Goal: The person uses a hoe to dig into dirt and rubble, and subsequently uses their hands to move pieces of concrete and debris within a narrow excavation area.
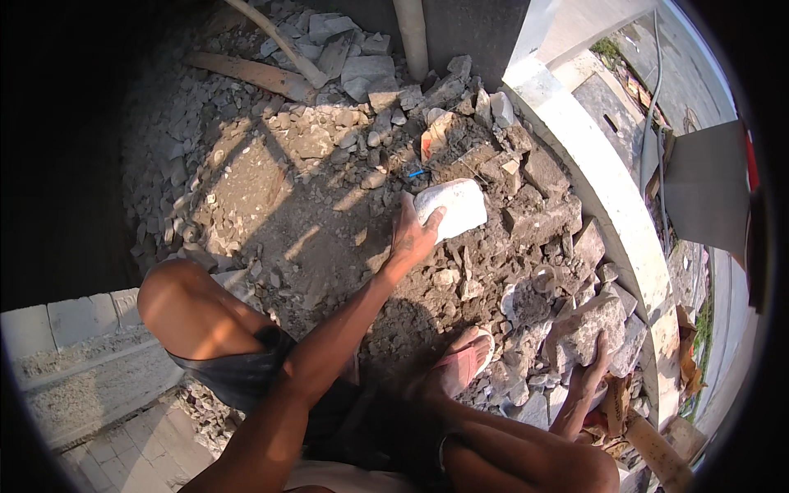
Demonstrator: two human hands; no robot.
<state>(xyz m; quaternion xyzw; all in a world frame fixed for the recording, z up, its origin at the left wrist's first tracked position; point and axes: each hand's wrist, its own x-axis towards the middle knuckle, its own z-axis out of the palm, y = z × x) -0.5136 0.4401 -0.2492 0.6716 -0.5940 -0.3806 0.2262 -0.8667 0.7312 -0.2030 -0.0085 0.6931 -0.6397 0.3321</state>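
My left hand (pixel 416 233) is closed on a pale, whitish stone block (pixel 452 207), thumb on its near side, above the dirt and rubble in the middle of the view. Low on the right, my right hand (pixel 588 378) has its fingers against the near side of a large rough stone (pixel 590 329). Most of those fingers are hidden by the stone and by shadow, so I cannot tell whether it is gripped or only touched. Broken stones (pixel 542 215) surround both hands. Between them, my sandalled foot (pixel 465 361) stands on the rubble.
A pale concrete curb (pixel 590 148) arcs along the right side. At the back are a wooden plank (pixel 246 74), a pole (pixel 411 37) and a dark wall (pixel 472 33). A block ledge (pixel 82 337) runs along the lower left. A small blue scrap (pixel 417 173) lies beyond my left hand.
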